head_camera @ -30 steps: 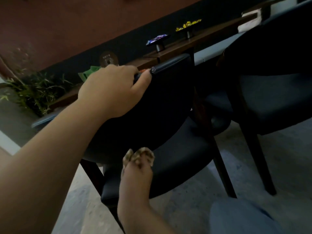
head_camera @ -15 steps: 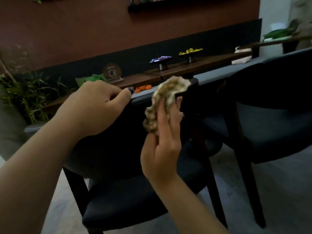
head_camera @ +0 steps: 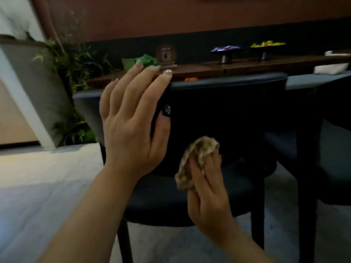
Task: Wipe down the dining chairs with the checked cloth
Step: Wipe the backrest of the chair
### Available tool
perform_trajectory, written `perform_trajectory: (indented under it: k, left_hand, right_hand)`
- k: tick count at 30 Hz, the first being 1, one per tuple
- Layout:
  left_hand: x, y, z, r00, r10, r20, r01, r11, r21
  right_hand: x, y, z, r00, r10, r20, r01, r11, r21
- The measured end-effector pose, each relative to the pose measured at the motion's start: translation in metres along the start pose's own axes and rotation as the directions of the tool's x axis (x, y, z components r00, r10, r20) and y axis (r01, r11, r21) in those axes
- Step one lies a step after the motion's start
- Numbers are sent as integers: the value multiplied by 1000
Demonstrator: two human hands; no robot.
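**Two hands at the back of a dark dining chair, one with a cloth**

A person's view looks down at a dark navy upholstered dining chair with dark wooden legs [head_camera: 228, 114], seen from behind. The left hand [head_camera: 131, 118] lies flat against the left edge of the chair's backrest, its fingers straight and spread, fingertips reaching the top rim and the thumb pressed on the back panel; it grips nothing. The right hand [head_camera: 207, 188] is lower and to the right, apart from the left, its fingers laid over a bunched beige-and-brown checked cloth [head_camera: 195, 160] and pressing it against the lower part of the backrest, just above the seat.

A second dark upholstered chair [head_camera: 330, 152] stands just to the right. Behind both chairs runs a long dark wooden table [head_camera: 247, 66], bearing two small pedestal dishes [head_camera: 226, 52], one with purple-wrapped pieces and one with yellow. A leafy green plant [head_camera: 74, 69] stands at the left by a pale wall. The floor is light grey concrete [head_camera: 47, 186].
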State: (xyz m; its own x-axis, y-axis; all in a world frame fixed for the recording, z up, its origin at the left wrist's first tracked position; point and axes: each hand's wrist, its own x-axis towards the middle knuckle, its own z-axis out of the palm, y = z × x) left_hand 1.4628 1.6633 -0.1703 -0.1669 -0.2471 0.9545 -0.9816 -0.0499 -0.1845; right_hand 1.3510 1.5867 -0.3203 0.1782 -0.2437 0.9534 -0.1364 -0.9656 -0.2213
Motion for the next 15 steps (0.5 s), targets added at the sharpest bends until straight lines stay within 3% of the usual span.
perform_trajectory:
  k: [3, 5, 6, 8, 11, 12, 15]
  left_hand:
    - [-30, -10, -13, 996, -78, 46, 83, 990, -116]
    - [-69, -14, -21, 967, -247, 69, 255, 951, -174]
    - [-93, -15, -24, 923, -378, 75, 386, 906, -176]
    - [-146, -13, -27, 752, -653, 92, 657, 730, -189]
    - [-211, -1, -25, 447, -871, 205, 885, 397, -245]
    - [-226, 4, -24, 391, -882, 264, 913, 336, -229]
    - [-247, 11, -23, 306, -804, 510, 949, 213, -233]
  right_hand:
    - [-57, -11, 7, 953, -35, 300, -15, 986, 164]
    - [-83, -13, 14, 894, 8, 448, -124, 965, 232]
    - [-88, -13, 18, 872, 88, 481, -224, 946, 234]
    - [-89, -15, 28, 798, 341, 497, -504, 830, 239]
    - [-77, -17, 41, 526, 629, 573, -843, 477, 250]
    - [-73, -16, 45, 427, 639, 639, -899, 375, 226]
    - [-67, -13, 62, 162, 590, 791, -985, 52, 164]
